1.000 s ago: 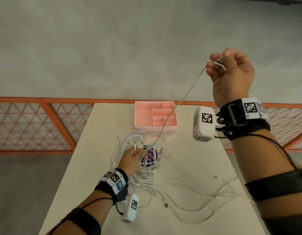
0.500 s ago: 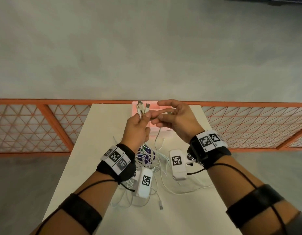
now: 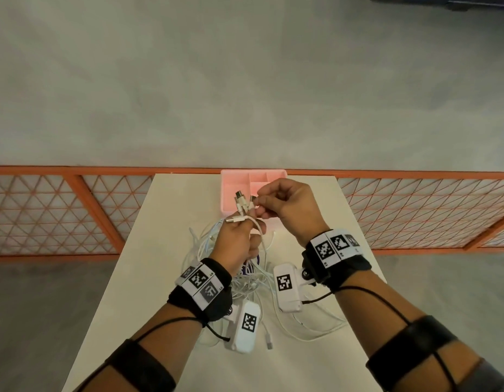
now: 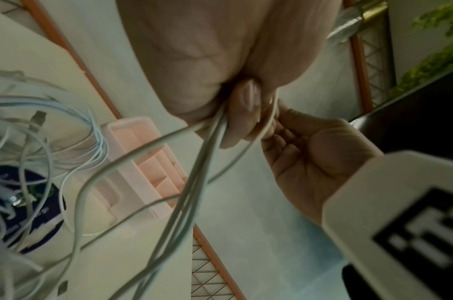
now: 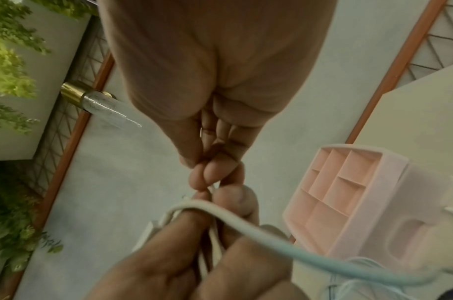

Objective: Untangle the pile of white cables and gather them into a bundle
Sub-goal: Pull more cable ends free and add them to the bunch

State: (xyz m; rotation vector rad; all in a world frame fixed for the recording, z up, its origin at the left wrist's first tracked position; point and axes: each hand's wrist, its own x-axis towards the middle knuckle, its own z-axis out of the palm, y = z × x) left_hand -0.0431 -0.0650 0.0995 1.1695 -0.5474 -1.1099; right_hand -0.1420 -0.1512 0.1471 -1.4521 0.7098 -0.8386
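Left hand [image 3: 236, 244] fisted round white cables [image 3: 246, 210]; right hand [image 3: 287, 207] pinching one cable plug [image 3: 253, 198] beside them.

Black wrist straps [image 3: 340, 268] with square-code tags, white camera boxes [image 3: 286, 287], black forearm bands [image 3: 409, 349]

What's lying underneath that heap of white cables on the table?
Under the white cables a round dark blue or purple object shows through, lying on the table. Cable loops and the left hand cover most of it, so what it is cannot be told.
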